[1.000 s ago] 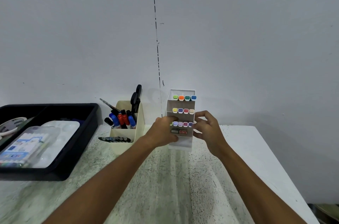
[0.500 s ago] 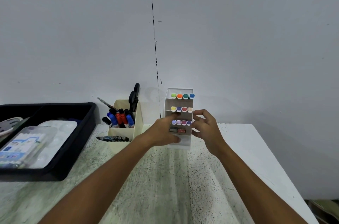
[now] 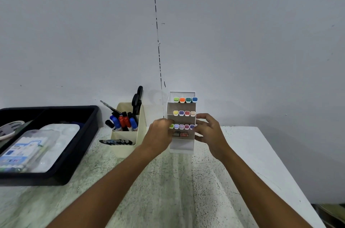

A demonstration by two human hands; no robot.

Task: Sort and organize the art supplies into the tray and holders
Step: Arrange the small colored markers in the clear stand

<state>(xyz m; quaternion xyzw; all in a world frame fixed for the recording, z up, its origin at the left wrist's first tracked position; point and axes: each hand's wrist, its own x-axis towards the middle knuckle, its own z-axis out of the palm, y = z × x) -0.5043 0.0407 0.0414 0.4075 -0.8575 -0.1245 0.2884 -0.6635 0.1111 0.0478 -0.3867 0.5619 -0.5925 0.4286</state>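
Head view: white tiered plastic marker holder, its rows filled with colour-capped markers, stands on the speckled table by the wall. Left hand curls round its left side; right hand grips its right side. Just left stands a cream pen caddy, then a black tray.

Both forearms reach forward, left hand and right hand close together, fingers curled.

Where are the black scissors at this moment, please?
In the head view the black scissors stand handles-up in the back of the cream holder, left of centre, between the black tray and the white marker rack.
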